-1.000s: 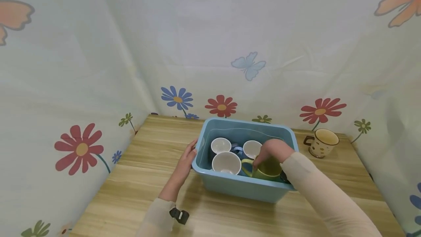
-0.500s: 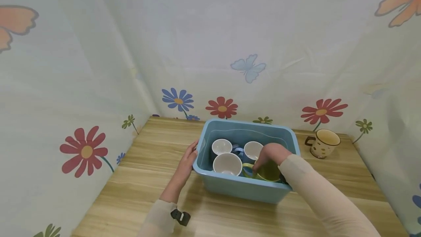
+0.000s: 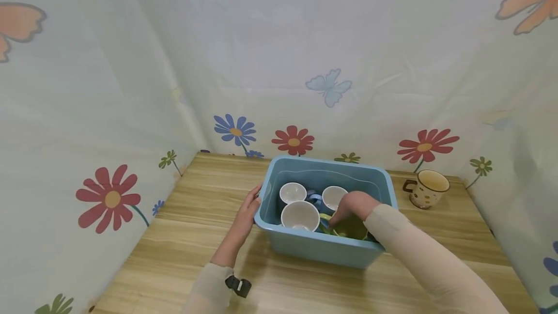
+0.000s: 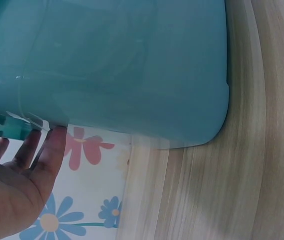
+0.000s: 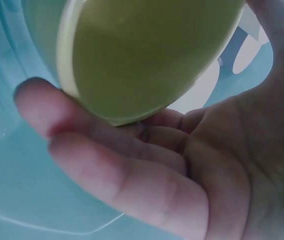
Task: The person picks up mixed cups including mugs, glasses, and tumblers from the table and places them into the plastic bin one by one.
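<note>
Inside a blue plastic bin (image 3: 314, 248), my right hand (image 3: 350, 207) holds a yellow-green mug (image 3: 354, 230) near the front right corner. Its fingers curl round the mug's body (image 5: 146, 55) in the right wrist view, while the head view shows the mug's handle to the left. Beside it stand a large white-lined mug (image 3: 301, 215), a smaller one (image 3: 293, 192) behind that, and a blue-handled mug (image 3: 333, 197). My left hand (image 3: 244, 217) touches the bin's left side just at the rim, its fingers (image 4: 52, 155) fairly straight against the outer wall.
A cream spotted mug (image 3: 429, 189) with a brown handle stands on the wooden table (image 3: 209, 188) right of the bin, near the back edge. Flower-printed cloth (image 3: 261, 62) hangs close behind the table and at both sides.
My right hand has shifted slightly left and deeper into the bin with the yellow-green mug, bringing it closer to the large white-lined mug. My left hand has stayed at the bin's left side.
</note>
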A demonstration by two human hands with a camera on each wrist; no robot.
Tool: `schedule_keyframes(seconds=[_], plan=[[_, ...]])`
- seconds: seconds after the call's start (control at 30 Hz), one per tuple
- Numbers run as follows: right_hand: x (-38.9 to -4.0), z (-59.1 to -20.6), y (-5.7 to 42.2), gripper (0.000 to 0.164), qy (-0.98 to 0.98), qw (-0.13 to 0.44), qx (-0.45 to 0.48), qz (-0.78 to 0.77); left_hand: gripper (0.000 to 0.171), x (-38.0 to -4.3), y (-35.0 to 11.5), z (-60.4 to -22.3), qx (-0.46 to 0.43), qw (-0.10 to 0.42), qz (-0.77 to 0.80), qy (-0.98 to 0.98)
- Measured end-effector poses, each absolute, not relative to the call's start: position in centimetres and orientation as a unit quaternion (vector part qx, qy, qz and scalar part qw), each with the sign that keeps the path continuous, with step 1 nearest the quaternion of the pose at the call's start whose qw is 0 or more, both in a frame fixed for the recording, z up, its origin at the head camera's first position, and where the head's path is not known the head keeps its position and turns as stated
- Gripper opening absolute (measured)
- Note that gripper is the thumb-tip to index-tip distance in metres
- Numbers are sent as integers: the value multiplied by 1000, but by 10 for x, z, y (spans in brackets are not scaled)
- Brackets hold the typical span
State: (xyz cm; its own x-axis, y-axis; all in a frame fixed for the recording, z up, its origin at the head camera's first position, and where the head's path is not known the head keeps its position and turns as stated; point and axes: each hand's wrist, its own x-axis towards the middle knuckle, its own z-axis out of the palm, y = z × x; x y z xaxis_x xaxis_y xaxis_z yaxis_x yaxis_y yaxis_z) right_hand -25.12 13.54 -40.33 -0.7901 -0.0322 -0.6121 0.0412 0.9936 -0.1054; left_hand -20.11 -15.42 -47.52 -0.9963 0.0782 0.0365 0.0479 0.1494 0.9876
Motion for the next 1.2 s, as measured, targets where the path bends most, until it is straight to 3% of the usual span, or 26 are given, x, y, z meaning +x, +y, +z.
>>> schedule_keyframes(seconds=[0.13,0.3,0.37,0.6,1.2], plan=[[-252,-402,136,63,946,321,-16,-41,53,-202,-156,-476,44,13,652,757],[-263,-395,148,83,915,393,-26,-90,52,-202,-156,-478,47,9,657,753],[-267,-391,154,84,895,425,-4,-134,52,-201,-156,-478,45,7,658,751],[-273,-385,167,49,873,455,-7,-177,52,-202,-155,-480,48,10,660,750],[-279,-395,165,31,866,472,-25,-162,52,-202,-156,-481,45,6,655,755]])
